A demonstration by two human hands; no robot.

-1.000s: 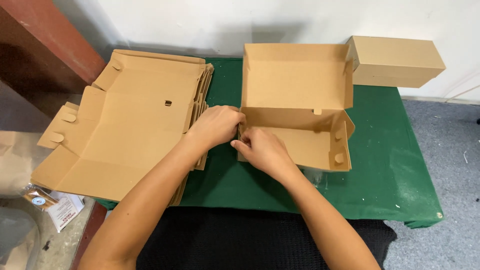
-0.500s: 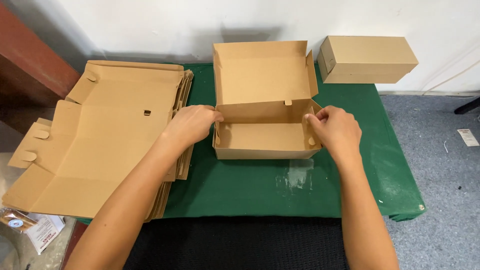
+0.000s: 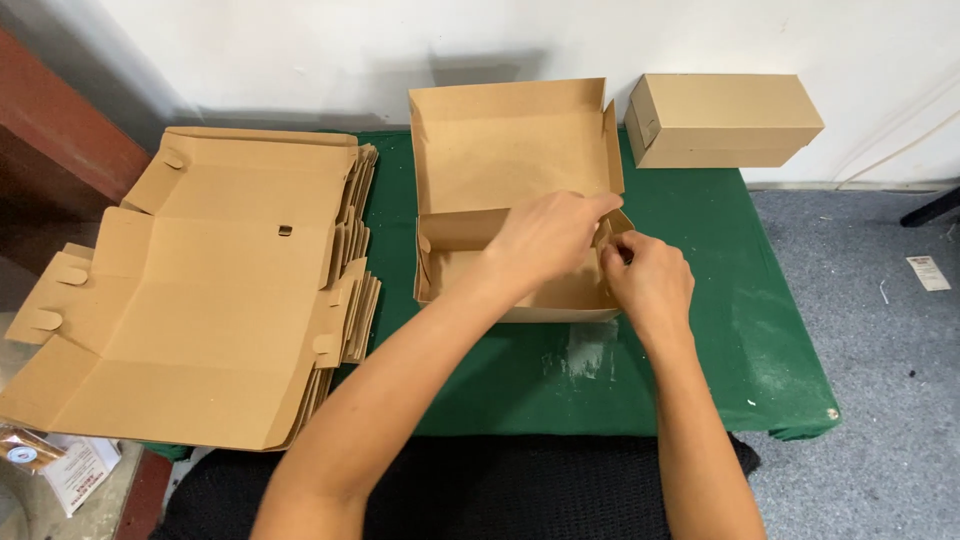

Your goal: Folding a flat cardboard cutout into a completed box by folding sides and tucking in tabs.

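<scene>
On the green table (image 3: 700, 340), near its middle, stands a half-folded brown cardboard box (image 3: 510, 180), its lid flap upright at the back and its tray open toward the person. To the left lies a stack of flat cardboard sheets (image 3: 210, 310), unfolded, with rounded tabs along the edges and a small square hole near the centre of the top sheet; the stack overhangs the table's left edge. At the back right corner, against the white wall (image 3: 300, 50), sits a closed cardboard box (image 3: 725, 120), long and plain, turned slightly at an angle. Low at the left edge, below the stack, a small white printed paper (image 3: 75, 470) lies beside a clear wrapper. On the grey floor at far right lies a small white slip (image 3: 928, 272).

The left hand (image 3: 545, 240) reaches across the open tray from the left, palm down, fingers stretched to the box's right wall, where the fingertips meet the upper edge of the side flap. The right hand (image 3: 650, 280) comes up from below at the box's right front corner, fingers curled and pinching the cardboard there. The two hands are close together, almost touching, both gripping the same right side of the box. Both forearms are bare.
</scene>
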